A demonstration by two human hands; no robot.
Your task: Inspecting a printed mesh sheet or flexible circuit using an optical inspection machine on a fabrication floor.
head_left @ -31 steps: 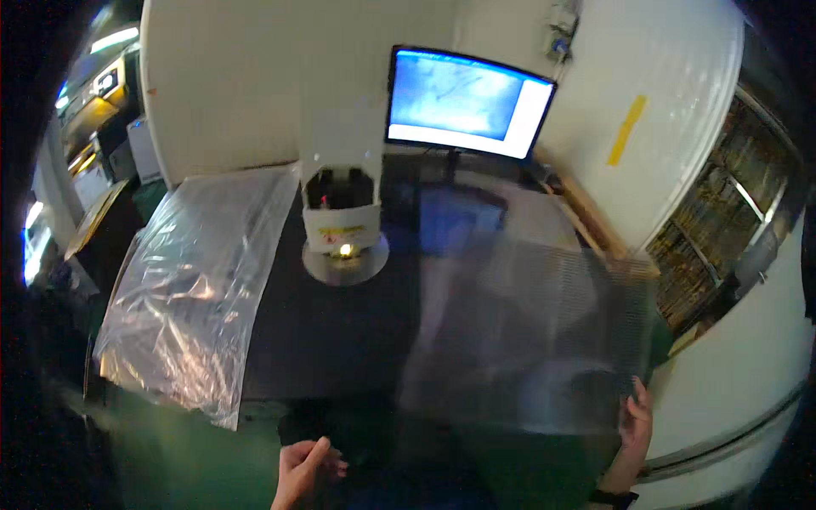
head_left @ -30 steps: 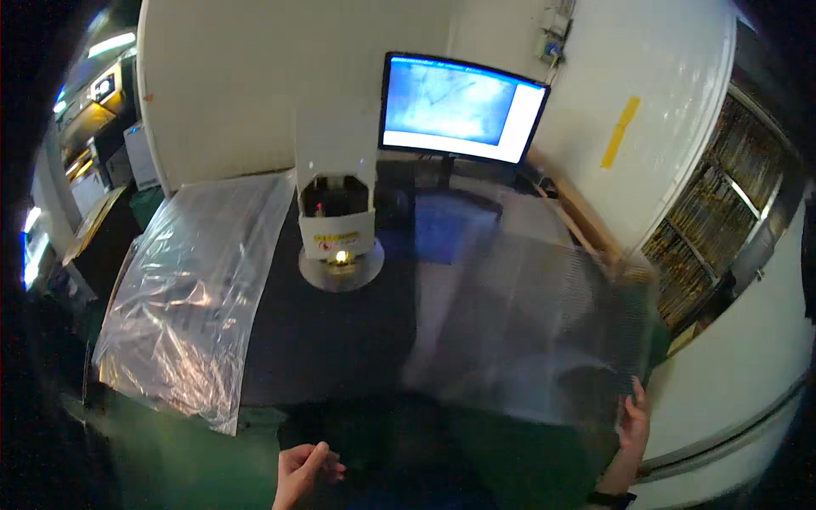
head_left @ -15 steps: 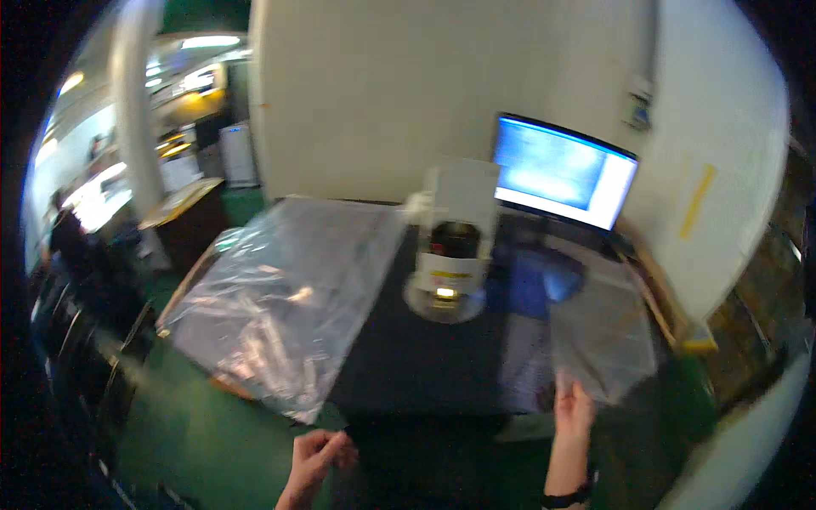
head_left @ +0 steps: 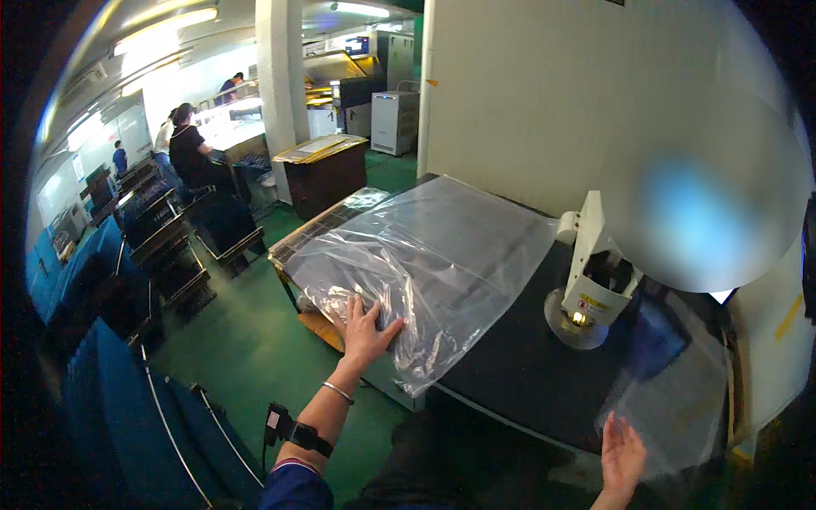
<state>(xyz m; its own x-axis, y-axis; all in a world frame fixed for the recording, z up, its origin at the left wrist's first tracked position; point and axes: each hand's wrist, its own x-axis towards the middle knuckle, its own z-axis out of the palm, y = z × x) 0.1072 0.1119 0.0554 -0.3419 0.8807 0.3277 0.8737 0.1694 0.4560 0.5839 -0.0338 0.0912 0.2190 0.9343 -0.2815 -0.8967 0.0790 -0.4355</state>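
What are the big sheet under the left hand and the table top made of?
The sheet looks like thin clear plastic film: glossy, wrinkled, see-through. The left hand rests flat on it. The table top seems a matte black surface; its material is unclear.

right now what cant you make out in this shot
Head view only:
- Monitor: screen fully blurred.
- Right hand: wrist cut off by the lower edge; whether it grips the single clear sheet is unclear.
- Stack of plastic sheets under the left hand: the count is unreadable through glare.
- Distant workers: too small.
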